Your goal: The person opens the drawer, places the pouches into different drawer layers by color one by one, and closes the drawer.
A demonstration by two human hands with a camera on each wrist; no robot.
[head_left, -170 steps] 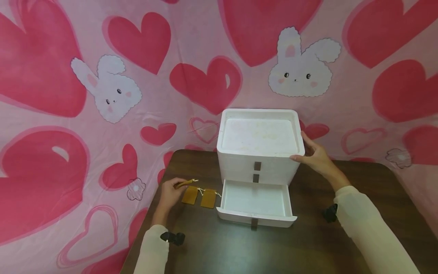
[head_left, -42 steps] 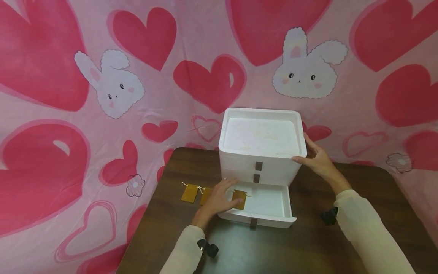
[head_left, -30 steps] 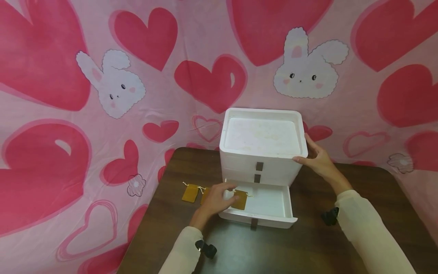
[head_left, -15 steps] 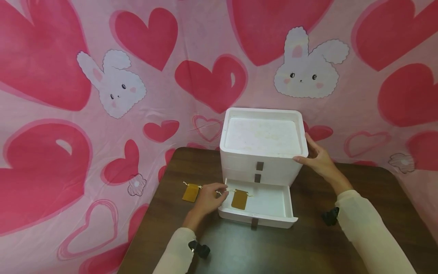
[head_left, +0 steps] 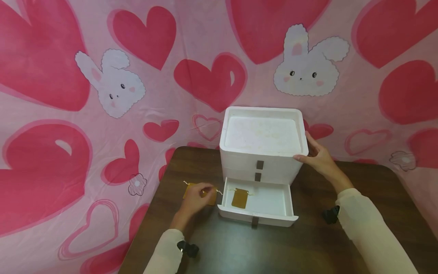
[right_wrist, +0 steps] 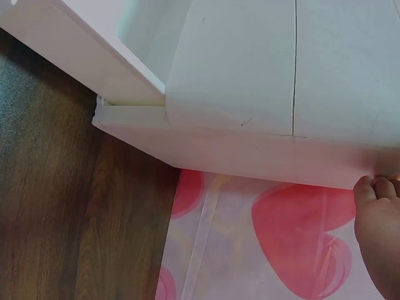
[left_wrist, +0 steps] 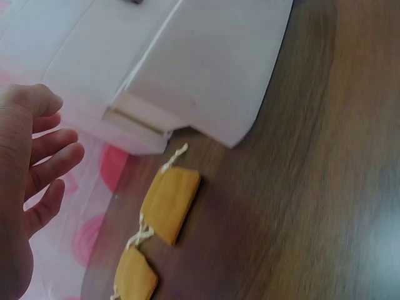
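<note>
A white drawer cabinet [head_left: 236, 167] stands on the table with its bottom drawer [head_left: 268, 201] pulled out. Inside that drawer, towards its left side, lies a mustard-yellow drawstring pouch [head_left: 240, 198]. Two similar pouches lie on the table left of the cabinet: the nearer one [left_wrist: 172, 203] and another pouch [left_wrist: 135, 276] beside it. My left hand [head_left: 193, 198] hovers over these two with loosely bent fingers and nothing in them, partly hiding them in the head view. My right hand [head_left: 319, 158] grips the cabinet's upper right front corner, thumb on the front and fingers along the side.
The dark wooden table [head_left: 219, 251] extends in front of the cabinet and to both sides. Two upper drawers with dark pull tabs [head_left: 260, 164] are closed. Behind hangs a pink cloth [head_left: 202, 34] with hearts and rabbits.
The left hand carried one pouch from the table into the open drawer, let it go, then moved back left over the other pouches. The right hand stays on the cabinet's corner.
</note>
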